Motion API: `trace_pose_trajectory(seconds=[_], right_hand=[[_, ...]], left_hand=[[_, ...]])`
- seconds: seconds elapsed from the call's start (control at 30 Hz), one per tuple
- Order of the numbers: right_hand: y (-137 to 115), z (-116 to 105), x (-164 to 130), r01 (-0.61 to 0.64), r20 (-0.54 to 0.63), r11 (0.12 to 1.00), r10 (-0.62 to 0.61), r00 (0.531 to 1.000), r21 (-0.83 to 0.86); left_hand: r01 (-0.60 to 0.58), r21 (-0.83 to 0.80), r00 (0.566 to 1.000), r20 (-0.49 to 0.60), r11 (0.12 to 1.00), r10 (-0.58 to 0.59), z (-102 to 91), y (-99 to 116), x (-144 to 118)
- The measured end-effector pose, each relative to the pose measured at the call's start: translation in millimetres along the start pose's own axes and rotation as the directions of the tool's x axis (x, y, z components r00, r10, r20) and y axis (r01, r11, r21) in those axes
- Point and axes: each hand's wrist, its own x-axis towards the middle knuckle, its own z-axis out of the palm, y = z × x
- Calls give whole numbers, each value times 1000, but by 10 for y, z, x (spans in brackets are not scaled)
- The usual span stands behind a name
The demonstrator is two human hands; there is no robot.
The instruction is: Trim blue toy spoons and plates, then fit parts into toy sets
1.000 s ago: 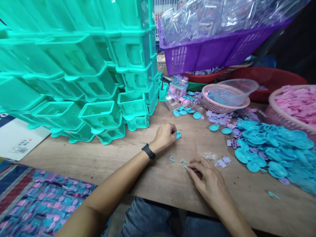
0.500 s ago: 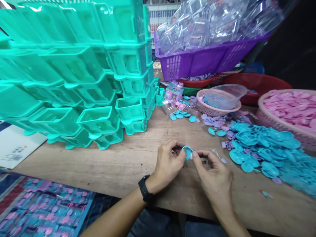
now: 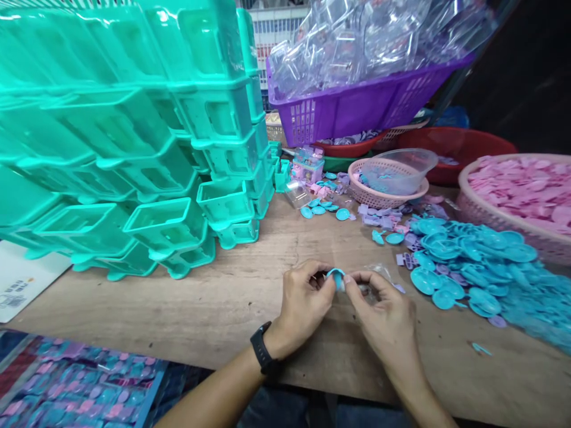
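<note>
My left hand (image 3: 303,304) and my right hand (image 3: 384,315) meet above the wooden table (image 3: 223,303), fingertips pinched together on one small blue plastic piece (image 3: 336,276). A black watch sits on my left wrist. A crumpled clear plastic bag (image 3: 379,272) lies just behind my right hand. A pile of blue round plastic pieces (image 3: 473,267) spreads to the right of my hands, with small purple pieces (image 3: 404,259) mixed along its near edge.
Stacked teal plastic trays (image 3: 134,137) fill the left. Behind stand a purple basket (image 3: 357,107) of clear shells, a small pink basket (image 3: 383,193) holding a clear bowl, a red basin (image 3: 459,145) and a pink basket (image 3: 513,205) of pink pieces. Packed blister cards (image 3: 75,386) lie lower left.
My left hand came back from the far table with a blue piece and my right hand lifted off the table; both now pinch the blue piece together. The view shifted slightly.
</note>
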Motion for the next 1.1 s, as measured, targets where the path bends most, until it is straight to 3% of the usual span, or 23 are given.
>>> trace_pose_trajectory(seconds=[0.13, 0.27, 0.37, 0.53, 0.63, 0.7, 0.83, 0.9, 0.97, 1.1], right_hand=[[44, -17, 71, -19, 100, 999, 16, 995, 34], [67, -20, 87, 16, 102, 1000, -15, 995, -11], [103, -8, 85, 24, 90, 1000, -25, 996, 10], [318, -165, 217, 8, 218, 999, -17, 976, 40], [537, -514, 422, 22, 46, 985, -15, 999, -169], [722, -794, 607, -8, -116, 927, -38, 993, -375], [1004, -1126, 867, -41, -189, 795, -94, 978, -605], [1004, -1087, 836, 3, -217, 786, -174, 961, -619], [919, -917, 716, 92, -229, 807, -271, 935, -583], [747, -439, 464, 285, -77, 847, -354, 932, -449]], left_hand=[[-199, 109, 979, -25, 974, 203, -24, -42, -15], [-480, 223, 875, 49, 849, 482, -43, -55, 20], [-541, 239, 839, 98, 806, 535, -1, -55, 38], [-526, 148, 840, 244, 838, 484, 145, -108, 43], [-469, 156, 850, 349, 870, 395, 196, -176, 199], [-395, 295, 897, 328, 870, 297, 184, -244, 434], [-178, 666, 982, 172, 725, 83, 73, -391, 1072], [-136, 761, 989, 145, 634, 37, 34, -448, 1339], [-168, 780, 980, 196, 603, 19, 33, -496, 1508], [-254, 783, 948, 318, 568, -14, 57, -555, 1547]])
